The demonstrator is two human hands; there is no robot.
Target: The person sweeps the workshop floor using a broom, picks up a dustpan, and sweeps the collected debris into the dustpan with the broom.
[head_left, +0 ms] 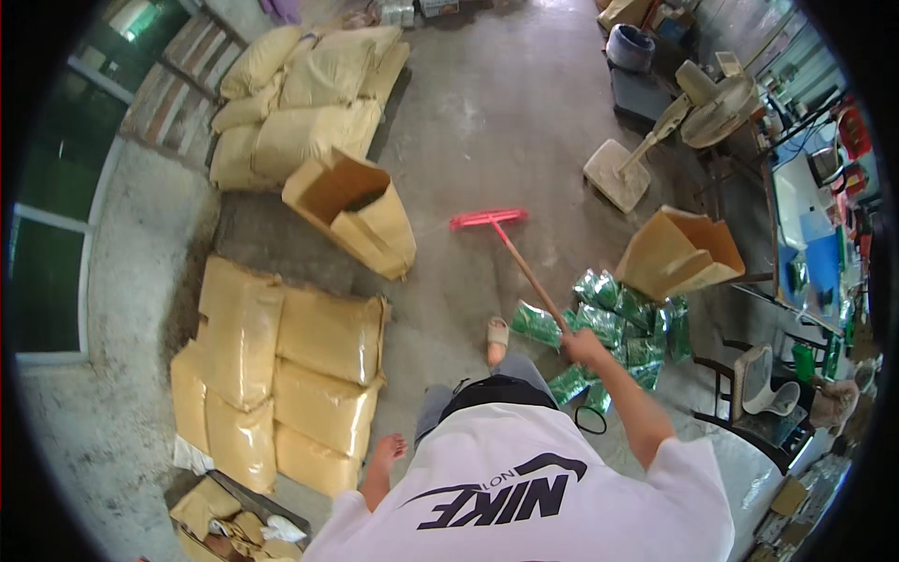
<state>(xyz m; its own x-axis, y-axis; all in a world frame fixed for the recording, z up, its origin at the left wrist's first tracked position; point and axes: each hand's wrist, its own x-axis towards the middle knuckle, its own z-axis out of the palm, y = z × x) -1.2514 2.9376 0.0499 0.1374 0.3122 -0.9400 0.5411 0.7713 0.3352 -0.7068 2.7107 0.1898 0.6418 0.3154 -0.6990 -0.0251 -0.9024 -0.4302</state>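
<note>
My right hand [586,347] is wrapped round the wooden handle of a broom [530,270]. The broom's wide pinkish-red head [489,219] lies on the concrete floor ahead of me. Beside that hand, shiny green packets [599,323] are heaped on the floor. An open brown paper sack [679,251] stands at the far edge of the heap. Low at my left side hangs my left hand [390,451], holding nothing, its fingers loosely apart. Another open paper sack [361,217] stands to the left of the broom head.
Filled tan sacks [328,332] are stacked at left, with a second stack [323,117] farther off. A pedestal fan [646,155] stands at far right, near a cluttered worktable [807,272]. A chair [754,389] is at right. A box of crumpled paper [220,520] sits at lower left.
</note>
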